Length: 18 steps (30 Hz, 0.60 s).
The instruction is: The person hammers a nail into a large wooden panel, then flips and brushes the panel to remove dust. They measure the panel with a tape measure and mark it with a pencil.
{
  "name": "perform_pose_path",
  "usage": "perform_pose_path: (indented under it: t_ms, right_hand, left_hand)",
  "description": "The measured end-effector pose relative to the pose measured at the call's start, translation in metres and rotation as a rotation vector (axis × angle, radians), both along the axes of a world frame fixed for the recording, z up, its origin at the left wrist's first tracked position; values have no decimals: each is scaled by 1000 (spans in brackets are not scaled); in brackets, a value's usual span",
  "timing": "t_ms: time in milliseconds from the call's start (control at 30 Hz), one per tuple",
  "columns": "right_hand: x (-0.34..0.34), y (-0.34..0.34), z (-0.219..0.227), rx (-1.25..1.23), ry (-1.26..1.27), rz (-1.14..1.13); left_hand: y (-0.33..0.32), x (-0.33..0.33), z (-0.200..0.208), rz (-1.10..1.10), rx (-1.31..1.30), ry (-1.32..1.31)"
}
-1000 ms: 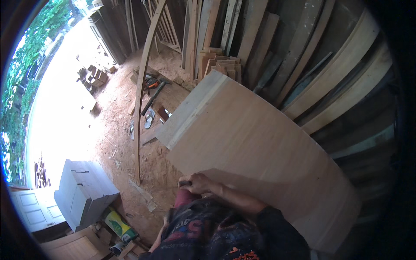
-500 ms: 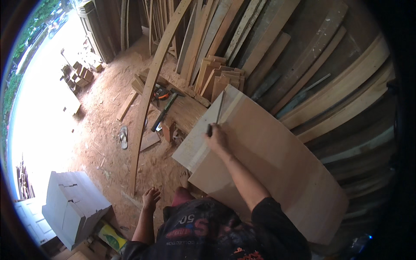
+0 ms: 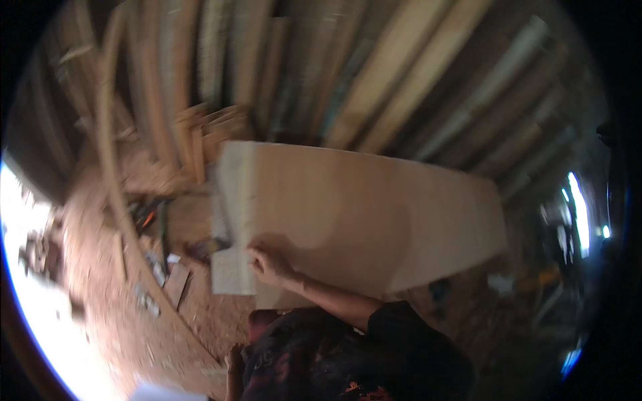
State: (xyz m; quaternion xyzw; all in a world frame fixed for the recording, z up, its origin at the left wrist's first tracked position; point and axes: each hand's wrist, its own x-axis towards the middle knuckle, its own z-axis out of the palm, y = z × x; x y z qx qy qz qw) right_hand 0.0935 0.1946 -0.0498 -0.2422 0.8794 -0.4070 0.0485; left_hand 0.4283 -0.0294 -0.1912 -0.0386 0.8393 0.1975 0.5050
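A large wooden panel [image 3: 374, 220] lies in front of me, a paler strip [image 3: 234, 274] along its left end. My right hand [image 3: 269, 264] is over the panel near that strip, its fingers curled closed; whether anything is inside them is hidden. Left of this hand a long thin tool with a dark handle [image 3: 217, 244] rests on the pale strip, apart from my fingers. Low beside my body is my left hand [image 3: 235, 361], small and smeared by motion, touching nothing that I can make out.
A long curved wooden strip [image 3: 124, 207] arches over the dusty floor at left. Behind the panel lean many boards [image 3: 394, 73], with a stack of short wood pieces [image 3: 217, 127] before them. Blurred tools [image 3: 147, 217] lie left of the panel.
My view has swung to the right, so the panel now lies more level. My right hand has let go of the long thin tool. My left hand sits lower, closer to my body.
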Motion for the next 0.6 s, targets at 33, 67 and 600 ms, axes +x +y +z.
perform_pose_path:
  t_ms: [33, 67, 600]
  right_hand:
    - [11, 26, 0, 26, 37, -48]
    - [24, 52, 0, 35, 44, -126]
    - [231, 312, -29, -180, -153, -1135]
  left_hand:
    - [-6, -11, -5, 68, 36, 22]
    - [-12, -26, -13, 294, 98, -19]
    - [53, -140, -75, 959, 620, -146]
